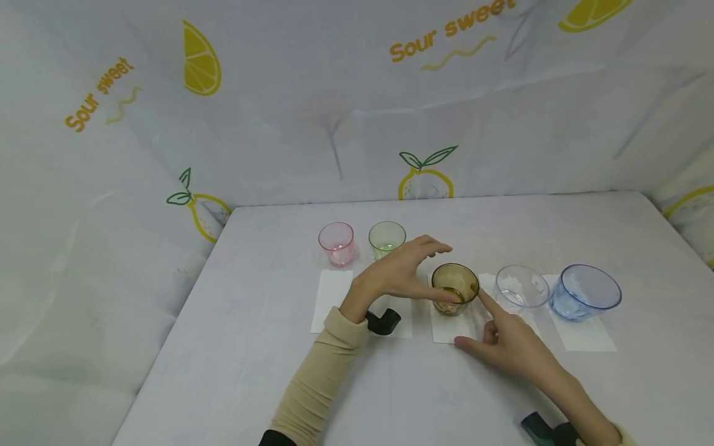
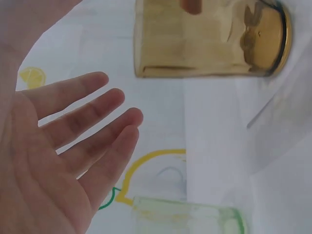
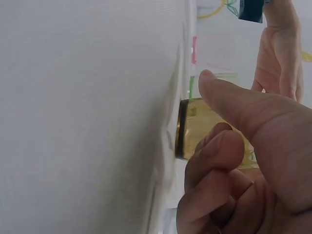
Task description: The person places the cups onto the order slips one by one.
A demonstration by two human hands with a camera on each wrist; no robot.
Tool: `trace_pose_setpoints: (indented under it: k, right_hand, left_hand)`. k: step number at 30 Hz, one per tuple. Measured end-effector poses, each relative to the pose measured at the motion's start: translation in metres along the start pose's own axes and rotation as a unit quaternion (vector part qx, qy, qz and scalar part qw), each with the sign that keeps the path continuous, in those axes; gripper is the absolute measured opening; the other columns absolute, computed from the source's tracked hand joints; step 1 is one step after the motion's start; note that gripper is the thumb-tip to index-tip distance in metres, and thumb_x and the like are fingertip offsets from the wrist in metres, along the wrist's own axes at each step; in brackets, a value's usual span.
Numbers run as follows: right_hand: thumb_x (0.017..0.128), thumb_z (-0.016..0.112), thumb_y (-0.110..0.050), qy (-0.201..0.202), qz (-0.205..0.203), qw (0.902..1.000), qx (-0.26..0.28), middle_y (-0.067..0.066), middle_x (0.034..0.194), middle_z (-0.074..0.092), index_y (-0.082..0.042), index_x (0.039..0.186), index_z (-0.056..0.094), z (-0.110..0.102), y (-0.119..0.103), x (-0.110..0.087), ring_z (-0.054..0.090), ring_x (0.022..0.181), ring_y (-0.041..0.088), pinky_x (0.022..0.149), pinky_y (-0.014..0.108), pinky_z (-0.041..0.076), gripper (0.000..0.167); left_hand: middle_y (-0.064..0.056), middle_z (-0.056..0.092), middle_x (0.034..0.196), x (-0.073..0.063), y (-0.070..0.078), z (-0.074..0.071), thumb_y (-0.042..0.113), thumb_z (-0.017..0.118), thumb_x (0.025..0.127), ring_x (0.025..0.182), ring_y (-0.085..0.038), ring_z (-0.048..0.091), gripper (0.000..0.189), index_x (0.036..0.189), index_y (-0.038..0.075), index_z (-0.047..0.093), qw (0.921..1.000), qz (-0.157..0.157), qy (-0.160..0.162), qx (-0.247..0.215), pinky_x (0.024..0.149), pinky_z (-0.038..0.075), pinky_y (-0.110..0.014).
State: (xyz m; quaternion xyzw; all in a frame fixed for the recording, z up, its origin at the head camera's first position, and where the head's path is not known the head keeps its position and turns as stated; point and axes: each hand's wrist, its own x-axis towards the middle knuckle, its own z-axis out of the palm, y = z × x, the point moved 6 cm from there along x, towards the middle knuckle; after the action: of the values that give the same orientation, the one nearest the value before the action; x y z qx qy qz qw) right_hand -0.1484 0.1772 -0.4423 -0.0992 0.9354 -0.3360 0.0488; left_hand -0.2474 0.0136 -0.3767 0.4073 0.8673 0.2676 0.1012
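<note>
An amber glass (image 1: 450, 275) stands upright on a white paper slip (image 1: 449, 333) in the head view. Over its left side reaches my left hand (image 1: 404, 269), thumb stretched across the near side of the rim. The left wrist view shows that hand's fingers (image 2: 83, 114) spread and straight, apart from the amber glass (image 2: 204, 41). From the right, my right hand (image 1: 510, 341) touches the glass near its rim with an extended index finger; its thumb points out below. Its other fingers (image 3: 209, 190) are bent in the right wrist view, with no object inside them.
Behind and left stand a pink glass (image 1: 337, 244) and a green glass (image 1: 386, 232), the latter partly behind my left hand. On the right are a clear glass (image 1: 521, 288) and a blue glass (image 1: 586, 297). More paper slips (image 1: 330, 303) lie in the row. A lemon-print cloth (image 1: 279, 142) hangs behind.
</note>
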Motion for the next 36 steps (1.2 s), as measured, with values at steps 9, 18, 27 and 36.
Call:
trace_pose_setpoints:
  k: [9,18,27,36]
  right_hand:
    - [0.081,0.088,-0.028,0.09,-0.058,0.9942,-0.003,-0.017,0.05,0.043,-0.007,0.162,0.024,-0.022,-0.017,-0.008,0.034,0.049,-0.004,0.05,0.02,0.033,0.105]
    - [0.084,0.085,-0.02,0.151,-0.065,0.9836,0.074,-0.015,0.046,0.035,-0.021,0.16,0.034,-0.04,-0.034,-0.006,0.028,0.043,-0.006,0.04,0.022,0.029,0.092]
    - [0.087,0.082,-0.016,0.133,-0.069,0.98,0.131,-0.013,0.047,0.038,-0.027,0.161,0.028,-0.039,-0.054,0.008,0.034,0.042,-0.003,0.038,0.023,0.032,0.092]
    - [0.092,0.078,-0.022,0.107,-0.059,0.9731,0.195,-0.012,0.051,0.032,-0.028,0.158,0.032,-0.026,-0.07,0.021,0.029,0.045,-0.003,0.039,0.024,0.03,0.081]
  left_hand:
    - [0.0,0.057,0.141,-0.012,-0.008,-0.034,0.045,0.082,0.084,0.128,-0.016,0.056,0.074,0.145,0.015,0.055,0.9987,-0.011,0.049,0.007,0.107,0.049,-0.033]
    - [-0.002,0.056,0.145,-0.024,-0.028,-0.07,0.041,0.084,0.083,0.129,-0.019,0.055,0.072,0.144,0.013,0.057,0.9945,-0.018,0.102,-0.015,0.109,0.049,-0.038]
    - [0.0,0.057,0.142,-0.035,-0.049,-0.091,0.037,0.085,0.082,0.127,-0.019,0.055,0.072,0.145,0.015,0.056,0.9885,-0.022,0.144,-0.039,0.11,0.047,-0.035]
    - [0.0,0.057,0.141,-0.041,-0.063,-0.09,0.036,0.088,0.078,0.125,-0.019,0.053,0.077,0.143,0.013,0.056,0.9799,-0.011,0.195,-0.043,0.109,0.047,-0.04]
